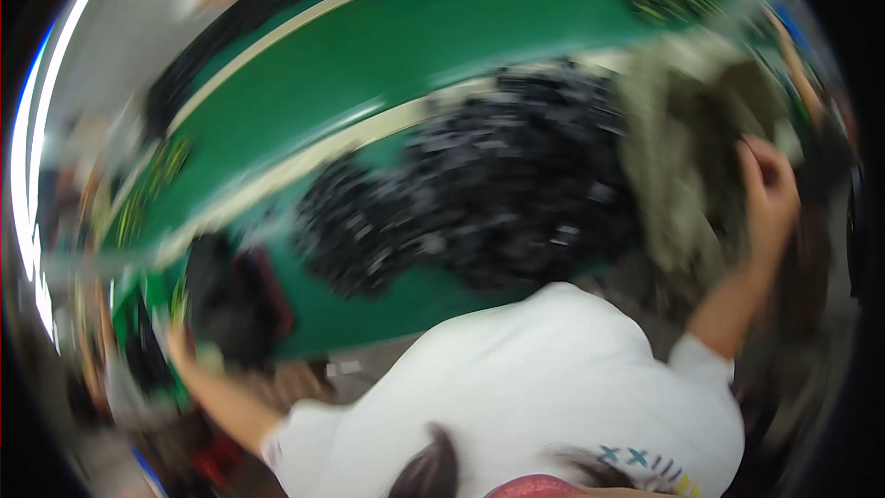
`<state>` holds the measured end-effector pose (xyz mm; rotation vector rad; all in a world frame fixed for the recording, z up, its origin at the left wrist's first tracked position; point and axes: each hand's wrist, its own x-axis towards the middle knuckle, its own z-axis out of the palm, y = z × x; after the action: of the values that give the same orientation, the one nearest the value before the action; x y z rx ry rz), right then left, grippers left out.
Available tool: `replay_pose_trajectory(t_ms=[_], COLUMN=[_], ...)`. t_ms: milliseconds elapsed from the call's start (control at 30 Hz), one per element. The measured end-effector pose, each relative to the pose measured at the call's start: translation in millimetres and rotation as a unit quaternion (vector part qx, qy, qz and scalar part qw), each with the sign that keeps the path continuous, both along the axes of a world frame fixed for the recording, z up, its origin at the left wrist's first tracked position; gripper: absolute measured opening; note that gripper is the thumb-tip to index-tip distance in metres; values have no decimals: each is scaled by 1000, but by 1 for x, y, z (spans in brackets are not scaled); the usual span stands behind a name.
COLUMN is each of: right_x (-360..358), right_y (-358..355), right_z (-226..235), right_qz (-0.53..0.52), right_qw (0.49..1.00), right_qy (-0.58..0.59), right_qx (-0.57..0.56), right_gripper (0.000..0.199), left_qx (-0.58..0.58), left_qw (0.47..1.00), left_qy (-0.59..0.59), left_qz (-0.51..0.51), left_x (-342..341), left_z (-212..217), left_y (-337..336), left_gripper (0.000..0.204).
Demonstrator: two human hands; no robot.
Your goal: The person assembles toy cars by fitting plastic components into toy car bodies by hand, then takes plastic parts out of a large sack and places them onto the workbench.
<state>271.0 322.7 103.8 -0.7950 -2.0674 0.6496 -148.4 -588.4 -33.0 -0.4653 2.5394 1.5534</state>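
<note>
Showing heavy motion blur throughout, the head view looks down over a person in a white short-sleeved shirt (pixel 544 378) whose arms spread wide to either side. The right hand (pixel 770 194) is raised at the right of the picture, fingers curled against the edge of a sack of drab olive cloth (pixel 673 157); it seems to grip the fabric, but blur leaves it unclear whether the fingers close fully on it. The sack stands open-mouthed, slumped beside a large heap of small black parts (pixel 479 194). Individual pieces in the heap cannot be made out; only glints and dark blocky shapes show. The heap lies on a green work surface (pixel 387 46) crossed by a pale strip (pixel 304 157), and it touches or overlaps the sack's left side.

The left hand (pixel 180 341) reaches out low at the left, beside a dark container with a reddish edge (pixel 244 300) at the table's near corner. Whether this hand holds anything, or is spread or closed, cannot be told; its fingers dissolve into blur. The two hands are well apart. Further objects along the left rim and far edge appear only as coloured streaks. The person's head is cut off by the lower border.
</note>
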Motion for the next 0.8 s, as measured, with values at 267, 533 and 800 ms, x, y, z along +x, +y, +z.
replay_pose_trajectory(t_ms=[267,533,800], right_x=[93,187,215], right_y=[23,86,75], right_z=[12,-139,-67], right_qz=[-348,-358,-268], right_qw=[934,908,927], right_qy=[-40,-208,217], right_qx=[67,-61,-146], right_gripper=[38,123,47], left_qx=[-440,-268,-143], left_qw=[869,749,371], left_qy=[217,466,479], left_qz=[-62,-388,-783], left_x=[-6,59,250], left_z=[99,219,188], left_y=[161,548,795], left_gripper=[37,28,38])
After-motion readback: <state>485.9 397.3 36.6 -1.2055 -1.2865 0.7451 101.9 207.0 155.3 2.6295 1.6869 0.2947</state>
